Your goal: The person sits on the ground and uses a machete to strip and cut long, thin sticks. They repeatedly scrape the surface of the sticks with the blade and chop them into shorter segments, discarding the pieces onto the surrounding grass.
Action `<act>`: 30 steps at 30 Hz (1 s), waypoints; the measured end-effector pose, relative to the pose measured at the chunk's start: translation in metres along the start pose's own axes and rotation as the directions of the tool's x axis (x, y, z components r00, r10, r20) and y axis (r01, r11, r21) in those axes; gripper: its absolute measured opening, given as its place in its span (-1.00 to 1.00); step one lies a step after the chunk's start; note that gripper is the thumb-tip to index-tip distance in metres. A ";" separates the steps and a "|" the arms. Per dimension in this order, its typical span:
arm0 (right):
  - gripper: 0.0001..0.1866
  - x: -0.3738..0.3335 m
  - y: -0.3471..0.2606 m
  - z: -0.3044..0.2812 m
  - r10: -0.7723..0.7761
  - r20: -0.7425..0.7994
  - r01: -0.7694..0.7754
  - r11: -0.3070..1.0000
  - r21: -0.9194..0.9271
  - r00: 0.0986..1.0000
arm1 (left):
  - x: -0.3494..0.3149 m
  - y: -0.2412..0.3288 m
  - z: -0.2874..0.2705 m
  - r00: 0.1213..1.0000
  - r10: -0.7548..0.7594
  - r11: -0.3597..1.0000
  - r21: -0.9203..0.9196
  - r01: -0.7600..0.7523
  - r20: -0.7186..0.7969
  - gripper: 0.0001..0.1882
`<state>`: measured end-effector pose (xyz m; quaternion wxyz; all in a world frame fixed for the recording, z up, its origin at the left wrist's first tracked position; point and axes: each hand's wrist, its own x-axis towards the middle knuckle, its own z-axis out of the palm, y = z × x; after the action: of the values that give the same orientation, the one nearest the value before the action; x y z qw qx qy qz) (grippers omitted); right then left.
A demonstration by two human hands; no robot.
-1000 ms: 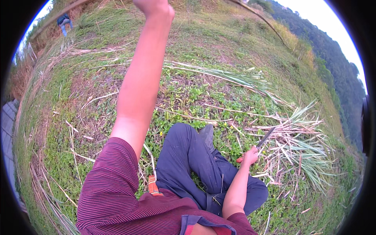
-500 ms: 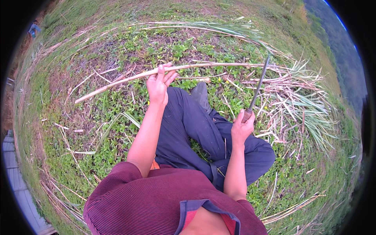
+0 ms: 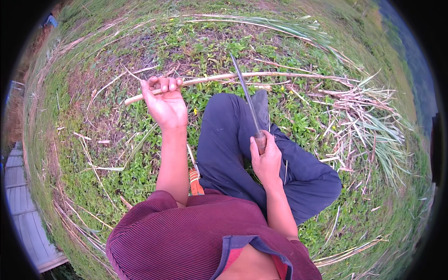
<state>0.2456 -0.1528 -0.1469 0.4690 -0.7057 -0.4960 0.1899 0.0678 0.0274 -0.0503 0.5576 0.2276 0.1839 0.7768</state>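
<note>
A long, pale plant stalk (image 3: 210, 79) lies crosswise in front of my knees, its bare end at the left and its other end running into cut leaves at the right. Near the bare end, my left hand (image 3: 166, 106) has its fingers curled round it, palm turned up. My right hand (image 3: 268, 161) grips the wooden handle of a long, narrow knife (image 3: 248, 95). The dark blade slants up and to the left, its upper part crossing the stalk; I cannot tell whether they touch.
A heap of cut stalks and long green leaves (image 3: 368, 121) lies at the right. More leafy stalks (image 3: 270, 25) stretch across the far side. My crossed legs (image 3: 224, 135) are under the knife. An orange object (image 3: 195, 182) sits by my left hip; grey sheeting (image 3: 28, 224) shows lower left.
The knife has swung left, from beyond the stalk's right part to across its middle. My left hand has shifted left toward the bare end, and that end has come rightward.
</note>
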 end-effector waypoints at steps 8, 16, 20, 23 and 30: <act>-0.48 -0.008 -0.042 0.000 -0.276 0.030 0.277 0.960 -0.028 0.961 | -0.020 0.000 0.007 0.989 0.019 0.998 0.056 -0.027 0.146 -0.55; -0.39 0.002 -0.044 0.008 -0.343 0.050 0.344 0.907 -0.244 0.938 | -0.056 0.004 0.035 0.997 0.053 0.985 0.159 -0.061 0.053 -0.57; -0.43 0.024 0.027 0.002 -0.199 -0.216 0.149 0.962 -0.228 0.956 | -0.056 0.012 0.044 0.999 0.049 0.981 0.184 -0.053 0.023 -0.58; -0.43 0.012 0.015 -0.007 -0.227 -0.048 0.201 0.929 -0.309 0.973 | -0.057 0.006 0.033 0.997 0.019 0.982 0.185 -0.032 0.071 -0.60; -0.52 0.034 0.079 -0.041 -0.032 -0.074 -0.002 0.911 -0.412 0.997 | -0.060 -0.001 0.041 0.992 -0.124 0.962 0.248 0.113 0.030 -0.55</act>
<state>0.3316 -0.1472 -0.1873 0.3306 -0.7917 -0.5114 0.0494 0.1076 -0.0276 -0.0260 0.5747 0.3008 0.2794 0.7079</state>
